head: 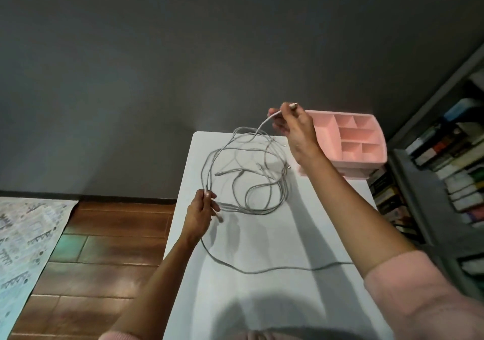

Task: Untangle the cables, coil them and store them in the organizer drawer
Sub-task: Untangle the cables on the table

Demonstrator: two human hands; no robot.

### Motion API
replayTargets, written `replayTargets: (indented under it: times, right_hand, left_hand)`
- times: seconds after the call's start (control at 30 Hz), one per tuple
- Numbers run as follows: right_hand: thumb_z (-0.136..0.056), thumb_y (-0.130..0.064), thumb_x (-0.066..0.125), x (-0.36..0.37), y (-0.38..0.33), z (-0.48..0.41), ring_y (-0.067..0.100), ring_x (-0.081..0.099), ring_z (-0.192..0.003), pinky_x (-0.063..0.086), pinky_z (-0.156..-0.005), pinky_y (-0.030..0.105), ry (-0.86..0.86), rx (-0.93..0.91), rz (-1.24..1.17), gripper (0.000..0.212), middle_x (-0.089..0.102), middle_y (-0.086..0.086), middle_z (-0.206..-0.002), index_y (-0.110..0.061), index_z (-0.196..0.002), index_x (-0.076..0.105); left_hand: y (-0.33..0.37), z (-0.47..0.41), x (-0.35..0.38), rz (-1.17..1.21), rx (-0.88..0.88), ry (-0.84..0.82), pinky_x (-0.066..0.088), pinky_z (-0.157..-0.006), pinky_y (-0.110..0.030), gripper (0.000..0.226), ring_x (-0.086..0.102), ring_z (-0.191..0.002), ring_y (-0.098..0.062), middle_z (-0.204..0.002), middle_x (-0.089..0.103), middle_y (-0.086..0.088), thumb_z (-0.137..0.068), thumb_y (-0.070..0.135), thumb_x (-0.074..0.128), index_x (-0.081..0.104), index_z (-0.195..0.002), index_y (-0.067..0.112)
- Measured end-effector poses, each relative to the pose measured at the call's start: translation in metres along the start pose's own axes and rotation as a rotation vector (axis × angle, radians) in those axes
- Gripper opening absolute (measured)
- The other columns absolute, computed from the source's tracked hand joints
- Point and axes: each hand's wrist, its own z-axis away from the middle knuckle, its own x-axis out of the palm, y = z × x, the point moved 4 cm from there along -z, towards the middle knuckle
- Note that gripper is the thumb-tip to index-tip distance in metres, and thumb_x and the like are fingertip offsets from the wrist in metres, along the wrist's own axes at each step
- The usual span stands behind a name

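Observation:
A tangle of grey-white cables (251,179) lies in loose loops on the white table (275,300). My right hand (296,127) is raised above the table's far end and pinches one cable near its plug, lifting that strand out of the pile. My left hand (203,212) grips another strand at the tangle's left edge; a plug end hangs just below its fingers. One long strand trails across the table toward my right arm. The pink organizer (366,161), with open compartments on top and a drawer front below, stands at the far right corner, behind my right wrist.
A bookshelf (445,161) packed with books stands close to the table's right side. A dark grey wall rises behind the table. Wooden floor (110,240) lies to the left, with a patterned mat (23,248) at the far left.

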Motion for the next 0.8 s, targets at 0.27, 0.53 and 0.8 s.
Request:
replayTargets:
  times: [0.27,0.53,0.8]
  right_hand:
    - [-0.098,-0.023,0.051,-0.005,0.002,0.05,0.006,0.046,-0.047,0.039,-0.047,0.017,-0.091,0.04,0.164,0.019,0.05,0.001,-0.065,-0.013,-0.085,0.06]
    - [-0.093,-0.015,0.059,-0.003,0.067,0.102,0.011,0.054,-0.069,0.049,-0.071,0.017,-0.261,0.232,0.348,0.02,0.06,0.002,-0.079,0.002,-0.1,0.066]
    - [-0.093,-0.015,0.059,0.003,0.077,0.116,0.007,0.06,-0.065,0.05,-0.065,0.014,-0.336,0.279,0.411,0.012,0.062,-0.004,-0.083,-0.007,-0.1,0.064]
  left_hand:
    - [0.024,0.012,0.015,0.097,0.05,-0.023,0.049,-0.069,-0.03,0.028,0.063,-0.082,-0.017,-0.085,0.065,-0.004,-0.103,0.026,0.029,0.052,-0.092,0.016]
    - [0.046,0.021,0.032,0.214,0.062,-0.07,0.049,-0.069,-0.025,0.028,0.064,-0.093,-0.022,-0.099,0.067,-0.012,-0.103,0.025,0.032,0.056,-0.1,0.012]
    - [0.038,0.033,0.034,0.266,0.034,-0.124,0.05,-0.072,-0.022,0.031,0.062,-0.101,-0.017,-0.108,0.066,-0.01,-0.103,0.026,0.032,0.058,-0.108,0.01]
